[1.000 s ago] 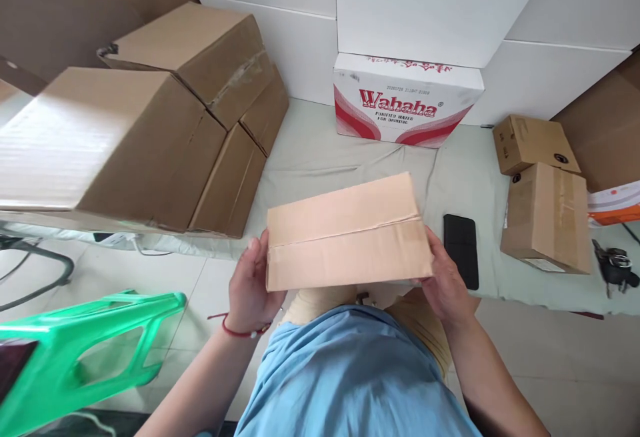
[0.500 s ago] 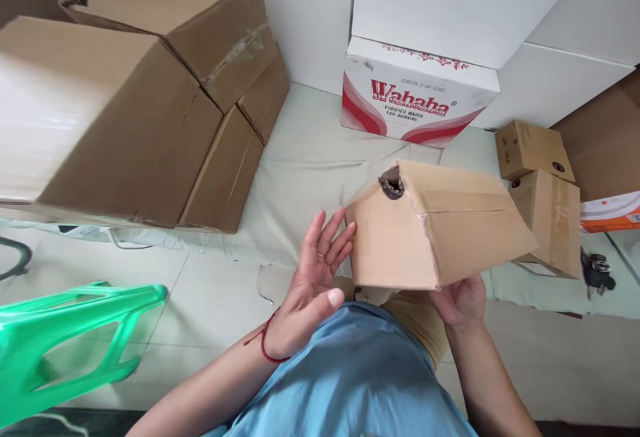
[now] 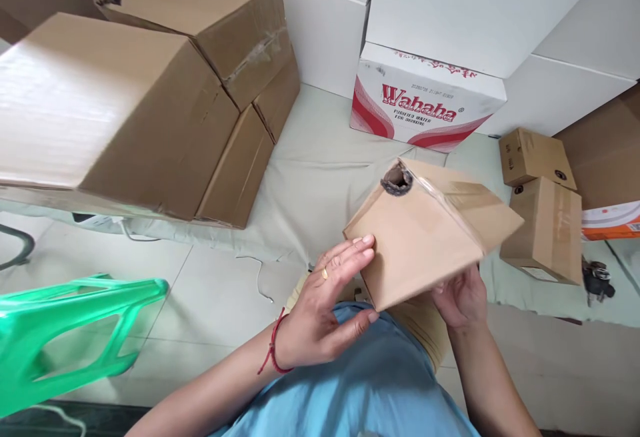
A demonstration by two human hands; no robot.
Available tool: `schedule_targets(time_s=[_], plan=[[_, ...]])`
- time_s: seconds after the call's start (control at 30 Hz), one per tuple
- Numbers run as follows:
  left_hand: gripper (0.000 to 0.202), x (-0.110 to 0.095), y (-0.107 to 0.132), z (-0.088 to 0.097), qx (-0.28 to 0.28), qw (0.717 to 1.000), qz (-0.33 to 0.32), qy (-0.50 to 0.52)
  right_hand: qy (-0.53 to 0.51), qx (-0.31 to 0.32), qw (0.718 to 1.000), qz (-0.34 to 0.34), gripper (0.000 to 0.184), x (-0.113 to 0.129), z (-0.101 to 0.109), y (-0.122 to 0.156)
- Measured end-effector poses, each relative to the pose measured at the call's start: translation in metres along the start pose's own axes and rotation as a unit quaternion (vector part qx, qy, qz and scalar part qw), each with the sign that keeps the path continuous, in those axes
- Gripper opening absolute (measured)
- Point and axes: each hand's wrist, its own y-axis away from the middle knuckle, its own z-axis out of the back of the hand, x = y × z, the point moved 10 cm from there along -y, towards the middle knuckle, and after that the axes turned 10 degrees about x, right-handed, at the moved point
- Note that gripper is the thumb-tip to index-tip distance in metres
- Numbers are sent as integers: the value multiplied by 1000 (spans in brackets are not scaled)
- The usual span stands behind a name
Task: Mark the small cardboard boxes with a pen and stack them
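right hand [image 3: 460,300] mostly behind cardboard box [image 3: 425,243], green stool [image 3: 70,330] cropped left

A pale cloth [image 3: 320,183] covers the floor [image 3: 210,297] at frame centre, carrying stacked brown cartons [image 3: 150,103] upper left, a Wahaha carton [image 3: 425,100] upper centre, and two small boxes [image 3: 543,210] at right.

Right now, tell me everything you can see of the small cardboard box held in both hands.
The small cardboard box is plain brown corrugated card, closed, with clear glossy tape over its upper edge and far face. One top corner is torn into a dark ragged hole. It is held tilted above the lap, the torn corner up and away from the person. The left hand lies flat against its near left face; the right hand supports it from underneath on the right. Nothing else touches it.
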Motion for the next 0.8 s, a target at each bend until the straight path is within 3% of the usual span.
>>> schedule_targets(time_s=[0.1,0.3,0.43,0.53,0.63,0.73,0.8], plan=[[77,2,-3,-1,-10,999,-1,-53,-14,-7,1000,1,41,-2,1,0],[76,14,-5,-3,-15,1000,13,-17,71,-27,997,23,44,3,8,12],[73,32,1,4,-80,991,64,86,163,52,984,48,36,12,-9,19],[65,54,11,10,-169,957,128,197,230,128,963,62,29,16,-32,26],[59,83,23,16,-262,900,208,281,313,176,929,91,48,23,-51,33],[50,105,33,21,-322,853,258,320,408,222,871,158,74,31,-75,43],[43,120,40,21,-342,823,286,353,460,258,825,203,80,34,-93,50]])
